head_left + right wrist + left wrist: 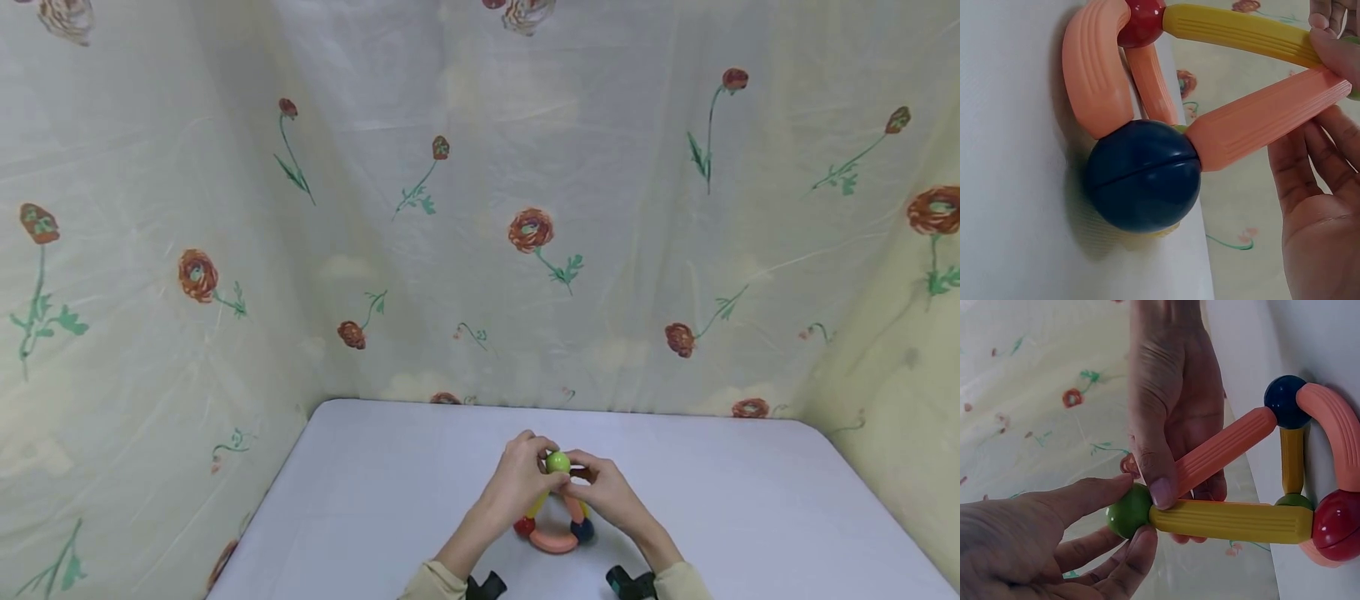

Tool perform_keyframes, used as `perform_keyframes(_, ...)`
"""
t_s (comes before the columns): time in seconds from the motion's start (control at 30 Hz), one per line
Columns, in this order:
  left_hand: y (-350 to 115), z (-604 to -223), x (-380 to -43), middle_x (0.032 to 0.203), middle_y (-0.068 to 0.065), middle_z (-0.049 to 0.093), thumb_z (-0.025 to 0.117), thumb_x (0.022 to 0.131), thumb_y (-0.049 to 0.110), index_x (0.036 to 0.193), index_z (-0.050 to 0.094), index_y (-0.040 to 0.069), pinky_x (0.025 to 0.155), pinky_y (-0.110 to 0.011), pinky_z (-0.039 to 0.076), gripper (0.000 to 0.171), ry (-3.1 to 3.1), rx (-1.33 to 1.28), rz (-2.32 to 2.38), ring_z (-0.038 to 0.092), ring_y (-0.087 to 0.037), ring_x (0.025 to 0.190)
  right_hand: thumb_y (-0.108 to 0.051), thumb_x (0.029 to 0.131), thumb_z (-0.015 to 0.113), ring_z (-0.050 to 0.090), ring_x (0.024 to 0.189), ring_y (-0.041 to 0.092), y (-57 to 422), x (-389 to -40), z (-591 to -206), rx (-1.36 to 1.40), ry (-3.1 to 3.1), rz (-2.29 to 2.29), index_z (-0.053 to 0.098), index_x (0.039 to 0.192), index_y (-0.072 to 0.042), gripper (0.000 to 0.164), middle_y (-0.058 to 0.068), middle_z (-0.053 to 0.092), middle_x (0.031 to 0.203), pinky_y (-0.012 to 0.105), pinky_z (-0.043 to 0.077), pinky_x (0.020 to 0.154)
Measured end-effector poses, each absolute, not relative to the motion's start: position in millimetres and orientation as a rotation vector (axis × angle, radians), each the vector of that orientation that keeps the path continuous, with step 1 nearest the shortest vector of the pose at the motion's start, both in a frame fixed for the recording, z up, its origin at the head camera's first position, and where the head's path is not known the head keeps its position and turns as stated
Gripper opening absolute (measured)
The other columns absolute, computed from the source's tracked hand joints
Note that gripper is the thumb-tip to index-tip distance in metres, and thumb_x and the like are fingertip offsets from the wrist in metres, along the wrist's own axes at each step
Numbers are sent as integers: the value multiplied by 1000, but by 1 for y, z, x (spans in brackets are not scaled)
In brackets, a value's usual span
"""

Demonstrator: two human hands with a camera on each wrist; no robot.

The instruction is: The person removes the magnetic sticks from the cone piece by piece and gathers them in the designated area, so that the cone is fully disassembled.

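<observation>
A frame of coloured magnetic building sticks and balls stands on the table between the hands. My left hand pinches the green ball at its top, thumb and fingertips on the ball. From the ball a yellow stick slopes down to a red ball. My right hand pinches the upper end of a straight orange stick, whose lower end meets the blue ball. Its thumb hides where this stick comes close to the green ball. A curved orange stick joins the red and blue balls below.
The white table spreads around the frame. Flower-printed cloth hangs behind it and at both sides. Black devices show by the wrists. A second green ball sits low at the frame's back, partly hidden.
</observation>
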State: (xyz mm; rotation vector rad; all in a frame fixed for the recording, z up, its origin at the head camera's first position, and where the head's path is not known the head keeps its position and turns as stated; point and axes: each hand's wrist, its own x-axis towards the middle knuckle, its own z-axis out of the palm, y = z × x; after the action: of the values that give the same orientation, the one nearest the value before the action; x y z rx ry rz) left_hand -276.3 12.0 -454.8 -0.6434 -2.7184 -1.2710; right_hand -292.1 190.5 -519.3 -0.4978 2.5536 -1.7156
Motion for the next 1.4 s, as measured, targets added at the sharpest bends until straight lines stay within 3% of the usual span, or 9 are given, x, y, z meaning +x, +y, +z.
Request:
perform_keyframes(0.17, 12, -455, -276, 86, -2, 57, 81, 78, 17, 104, 70, 4, 59, -12, 47, 31, -2709, -651, -1273, 54, -7, 74, -19, 84, 74, 57, 118, 30, 190, -291, -520, -496, 2553, -1730, 66, 117, -7, 36, 13, 64, 123, 46, 47, 102)
perform_keyframes(0.6, 16, -459, -274, 86, -2, 57, 81, 77, 17, 102, 70, 5, 58, -12, 47, 29, -2670, -622, -1307, 54, -6, 73, -14, 82, 75, 56, 121, 29, 186, -291, -529, -351, 2575, -1774, 68, 115, -11, 35, 9, 64, 124, 35, 48, 101)
perform_keyframes(1.4, 18, -458, -270, 87, -5, 62, 83, 75, 15, 101, 72, 2, 59, -12, 46, 31, -2621, -598, -1231, 54, -8, 76, -11, 82, 75, 56, 121, 29, 184, -288, -528, -368, 2565, -1831, 67, 117, -9, 36, 11, 64, 124, 32, 50, 99)
